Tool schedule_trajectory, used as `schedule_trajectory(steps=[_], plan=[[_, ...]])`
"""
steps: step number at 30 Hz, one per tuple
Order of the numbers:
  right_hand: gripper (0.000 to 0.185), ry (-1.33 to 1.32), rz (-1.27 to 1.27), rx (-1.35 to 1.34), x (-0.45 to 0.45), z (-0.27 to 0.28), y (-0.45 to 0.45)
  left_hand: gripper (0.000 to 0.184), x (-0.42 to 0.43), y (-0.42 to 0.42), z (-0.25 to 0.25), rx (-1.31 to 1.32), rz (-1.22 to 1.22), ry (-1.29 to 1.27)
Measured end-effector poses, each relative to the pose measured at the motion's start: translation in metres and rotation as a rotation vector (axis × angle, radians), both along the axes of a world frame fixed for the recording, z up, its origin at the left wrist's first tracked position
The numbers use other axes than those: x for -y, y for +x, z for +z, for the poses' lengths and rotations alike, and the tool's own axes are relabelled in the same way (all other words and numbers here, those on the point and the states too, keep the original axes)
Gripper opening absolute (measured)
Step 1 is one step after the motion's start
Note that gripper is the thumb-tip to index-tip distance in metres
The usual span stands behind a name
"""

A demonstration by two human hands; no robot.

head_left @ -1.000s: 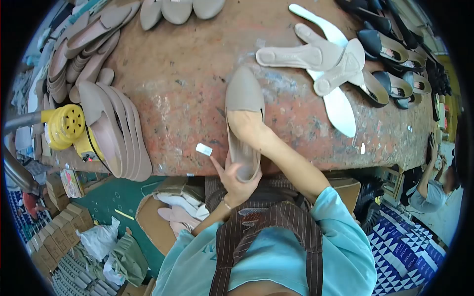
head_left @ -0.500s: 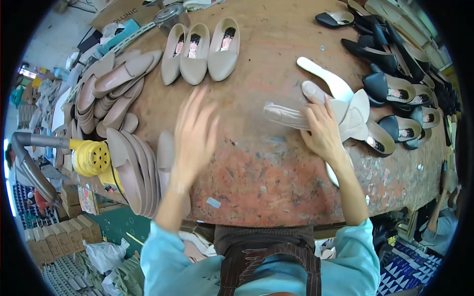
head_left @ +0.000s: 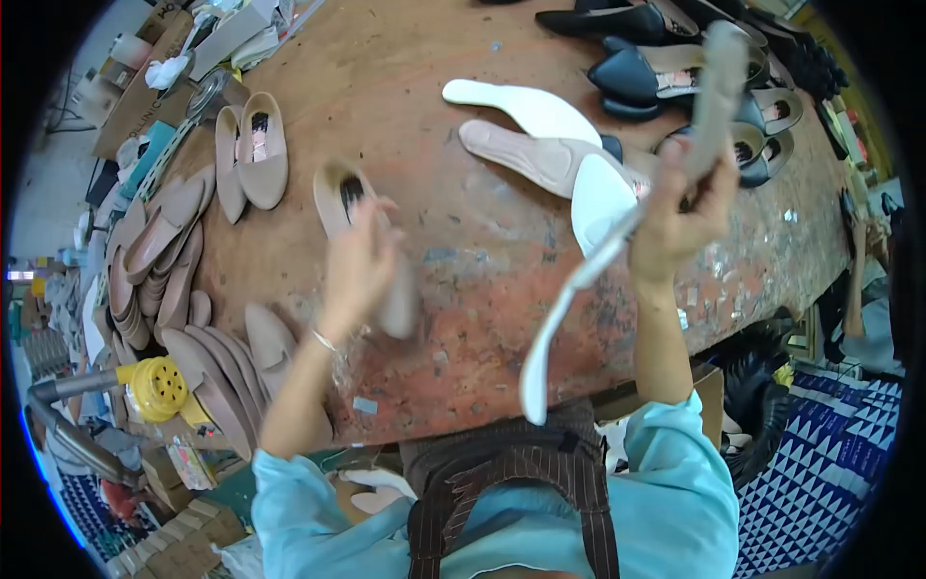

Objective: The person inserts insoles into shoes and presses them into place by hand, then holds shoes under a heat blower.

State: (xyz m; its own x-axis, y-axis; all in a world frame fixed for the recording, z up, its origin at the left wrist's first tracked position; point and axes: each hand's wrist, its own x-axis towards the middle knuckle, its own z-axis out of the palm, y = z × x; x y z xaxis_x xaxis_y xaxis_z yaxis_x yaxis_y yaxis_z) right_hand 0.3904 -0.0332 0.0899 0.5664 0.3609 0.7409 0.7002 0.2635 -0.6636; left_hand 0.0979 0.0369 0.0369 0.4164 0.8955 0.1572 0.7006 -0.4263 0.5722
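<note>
My left hand (head_left: 359, 265), smeared by motion, is closed on a beige flat shoe (head_left: 334, 183), its toe toward me. In my right hand (head_left: 680, 217), raised above the table, is a beige insole (head_left: 719, 96) pointing up and away. A thin white-edged piece (head_left: 569, 304) runs from the same hand down and left toward me; whether it is part of that insole I cannot tell. Beyond that hand lie a white insole (head_left: 521, 104), a beige padded insole (head_left: 516, 154) and another white piece (head_left: 598, 203), partly overlapping.
Two beige shoes (head_left: 260, 159) stand at the back left, near a metal can (head_left: 214, 94). More beige shoes (head_left: 159, 241) are piled at left, by a yellow duct head (head_left: 157, 389). Black shoes (head_left: 627, 77) crowd the back right. Another person's arm (head_left: 856, 261) shows at far right.
One of the three beige shoes at the back has come nearer with my left hand. My right hand has lifted an insole off the pile. The view has shifted right.
</note>
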Motion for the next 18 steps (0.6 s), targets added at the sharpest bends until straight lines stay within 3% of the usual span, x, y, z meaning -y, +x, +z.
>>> schedule_trajectory(steps=[1,2,4,5,7,9,11,12,13,16,17,18], plan=[[0.053,0.017,-0.02,0.117,-0.005,-0.001,-0.008,0.036,0.035,0.008,0.011,-0.044,0.08,-0.241],[0.051,-0.038,-0.018,0.167,-0.006,-0.001,-0.018,0.055,0.059,0.011,0.008,-0.037,-0.077,0.031],[0.055,-0.081,0.015,0.231,-0.011,-0.007,-0.033,0.081,0.088,0.016,0.017,0.247,-0.225,-0.158],[0.06,-0.072,0.045,0.246,-0.015,-0.015,-0.039,0.079,0.096,0.026,0.014,0.475,-0.255,-0.253],[0.052,-0.051,0.137,0.217,-0.009,-0.016,-0.047,0.062,0.099,0.049,0.05,0.268,-0.219,-0.391],[0.046,-0.016,0.195,0.188,0.0,-0.012,-0.041,0.048,0.086,0.054,0.034,0.316,-0.212,-0.448],[0.05,0.118,0.268,-0.307,0.011,0.001,-0.026,0.036,0.07,0.055,0.017,0.361,-0.239,-0.509],[0.051,0.144,0.185,-0.439,0.018,0.02,-0.013,0.03,0.063,0.048,0.01,0.385,-0.259,-0.547],[0.051,0.256,0.304,-0.685,0.023,0.029,0.013,0.025,0.055,0.042,0.008,0.411,-0.279,-0.589],[0.049,0.357,0.554,-0.954,0.045,0.027,0.078,0.034,0.017,0.033,0.013,0.52,-0.156,-0.826],[0.049,0.365,0.59,-1.006,0.053,0.03,0.077,0.038,0.006,0.029,0.014,0.538,-0.123,-0.775],[0.05,0.283,0.622,-1.018,0.064,0.027,0.071,0.042,-0.014,0.021,0.001,0.363,-0.009,-0.549]])
